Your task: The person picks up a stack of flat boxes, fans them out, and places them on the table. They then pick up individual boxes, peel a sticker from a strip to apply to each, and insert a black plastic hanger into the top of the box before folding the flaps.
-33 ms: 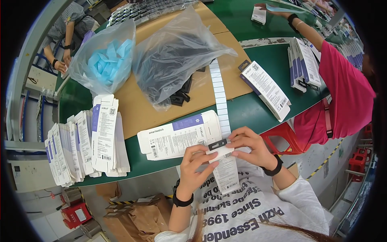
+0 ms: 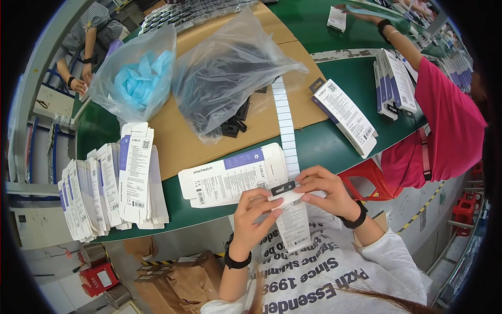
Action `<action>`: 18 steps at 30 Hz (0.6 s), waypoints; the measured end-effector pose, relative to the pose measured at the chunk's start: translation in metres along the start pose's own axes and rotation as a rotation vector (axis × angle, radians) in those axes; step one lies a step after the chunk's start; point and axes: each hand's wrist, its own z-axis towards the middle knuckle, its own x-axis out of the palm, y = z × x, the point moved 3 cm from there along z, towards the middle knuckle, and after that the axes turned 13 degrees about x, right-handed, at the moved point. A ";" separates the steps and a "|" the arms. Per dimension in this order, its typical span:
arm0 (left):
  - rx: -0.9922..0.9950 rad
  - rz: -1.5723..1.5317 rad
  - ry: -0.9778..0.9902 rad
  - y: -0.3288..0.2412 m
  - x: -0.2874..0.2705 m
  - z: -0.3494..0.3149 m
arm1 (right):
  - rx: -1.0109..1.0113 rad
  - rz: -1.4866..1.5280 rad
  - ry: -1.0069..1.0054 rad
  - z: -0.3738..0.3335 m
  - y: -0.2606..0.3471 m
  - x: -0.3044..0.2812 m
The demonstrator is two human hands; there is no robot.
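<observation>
A narrow white carton with fine print stands between my hands at the table's near edge, its top toward the table. My left hand pinches the upper left side of the carton. My right hand grips the upper right corner, thumb below and fingers above. Between the two hands a black hang tab sits at the carton's top end. Just beyond my left hand lies a flat white and purple carton. A strip of pale labels runs up the table from near my right fingertips.
Flat cartons stand stacked at the left. A clear bag of dark pieces and another bag of blue strips lie on cardboard. At right are a finished-looking box, a red stool and a co-worker in pink.
My hands and the carton stay practically still. At the far right, the small box by the co-worker's hand has shifted very slightly.
</observation>
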 end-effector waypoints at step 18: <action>-0.453 -0.211 0.014 -0.006 -0.016 0.027 | 0.475 0.098 0.366 0.035 0.032 -0.017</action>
